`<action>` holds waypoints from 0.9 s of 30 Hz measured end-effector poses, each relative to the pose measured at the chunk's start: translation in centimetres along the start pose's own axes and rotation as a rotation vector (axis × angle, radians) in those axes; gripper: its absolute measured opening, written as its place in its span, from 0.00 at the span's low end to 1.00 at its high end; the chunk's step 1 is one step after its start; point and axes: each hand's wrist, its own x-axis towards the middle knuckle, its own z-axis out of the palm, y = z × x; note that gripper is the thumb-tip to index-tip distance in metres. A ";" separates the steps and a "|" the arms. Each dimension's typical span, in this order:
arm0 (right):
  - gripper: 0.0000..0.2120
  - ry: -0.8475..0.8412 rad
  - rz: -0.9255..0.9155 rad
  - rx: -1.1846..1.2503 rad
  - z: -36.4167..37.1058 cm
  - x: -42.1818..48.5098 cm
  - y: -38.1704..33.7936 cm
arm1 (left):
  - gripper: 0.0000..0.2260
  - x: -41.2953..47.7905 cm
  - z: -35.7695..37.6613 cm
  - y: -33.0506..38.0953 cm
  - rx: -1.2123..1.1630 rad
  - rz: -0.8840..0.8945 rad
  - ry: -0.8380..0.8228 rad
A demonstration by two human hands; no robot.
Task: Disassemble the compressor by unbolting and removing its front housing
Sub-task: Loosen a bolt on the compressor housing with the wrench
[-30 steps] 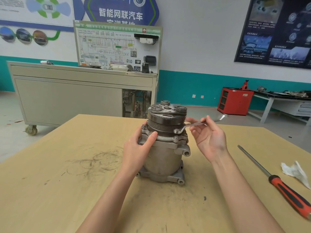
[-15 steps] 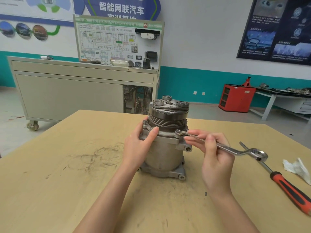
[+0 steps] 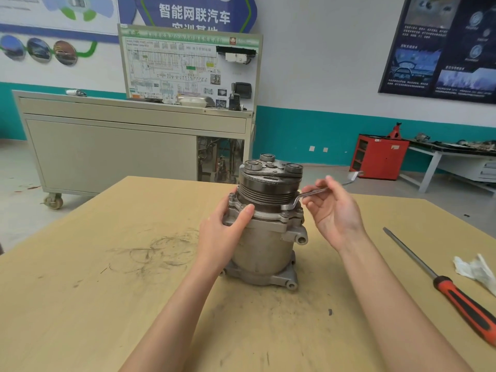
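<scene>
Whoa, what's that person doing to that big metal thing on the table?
A person is taking apart a compressor that stands upright on the wooden table. The left hand grips its side to steady it. The right hand holds a wrench, with the ring end down on the flange of the front housing. The housing is not off yet. A red-handled screwdriver and a crumpled rag lie to the right.

Compressor upright on table, screwdriver to its right, rag beyond
</scene>
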 end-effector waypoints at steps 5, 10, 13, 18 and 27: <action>0.15 0.014 -0.487 -0.462 0.3 -4.5 -0.4 | 0.25 0.1 0.0 -0.1 0.003 -0.001 -0.001; 0.07 -0.074 -0.699 -0.698 0.9 -7.5 1.2 | 0.30 0.1 0.1 0.1 0.003 -0.001 0.006; 0.09 -0.082 -0.730 -0.671 0.9 -8.1 2.4 | 0.30 0.0 0.1 0.2 0.012 0.003 0.013; 0.11 -0.018 -0.530 -0.249 -0.5 -5.5 2.3 | 0.30 0.0 0.1 0.1 0.003 0.001 0.010; 0.15 -0.099 0.065 -0.075 -1.5 1.3 -0.3 | 0.21 0.1 0.1 -0.3 0.027 -0.012 0.012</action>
